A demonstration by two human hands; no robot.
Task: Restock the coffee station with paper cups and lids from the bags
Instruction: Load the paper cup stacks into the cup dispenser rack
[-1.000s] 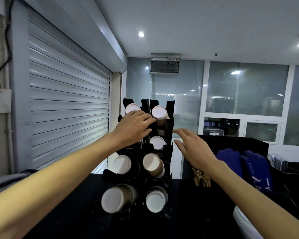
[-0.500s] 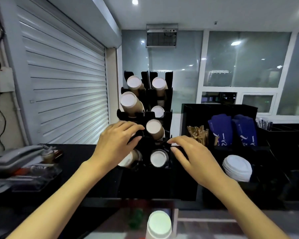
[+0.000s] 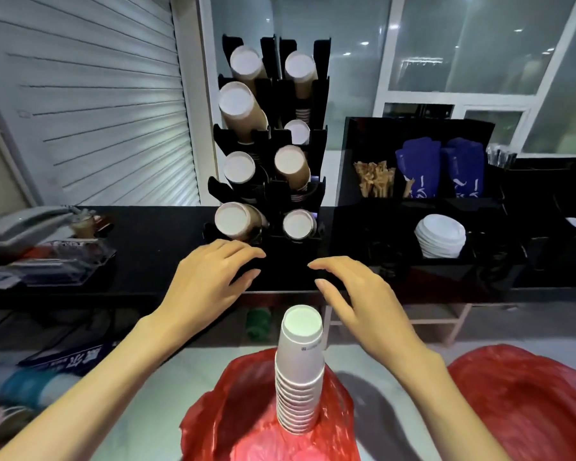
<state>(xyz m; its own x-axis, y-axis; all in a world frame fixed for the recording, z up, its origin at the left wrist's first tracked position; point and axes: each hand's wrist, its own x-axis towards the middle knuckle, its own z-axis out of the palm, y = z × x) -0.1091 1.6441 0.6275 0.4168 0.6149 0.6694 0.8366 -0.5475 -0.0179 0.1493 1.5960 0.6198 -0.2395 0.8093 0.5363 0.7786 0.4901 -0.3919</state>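
Both hands are loose and hold nothing: the left hand (image 3: 210, 277) and right hand (image 3: 356, 294) hover with fingers spread before the base of the black rack (image 3: 266, 194). Just below and between them a stack of white cups (image 3: 300, 371), nested bottoms-up, stands on a red bag (image 3: 246, 410). The rack's slots hold brown and white cup stacks; white lids (image 3: 441, 236) sit in the organizer (image 3: 413, 128) to the right.

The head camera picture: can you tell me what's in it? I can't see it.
Two empty, open hands, left hand and right hand, hover above a stack of white paper cups standing upside down on a red bag. Behind them on a black counter stands a black cup rack full of cups, with white lids to its right.
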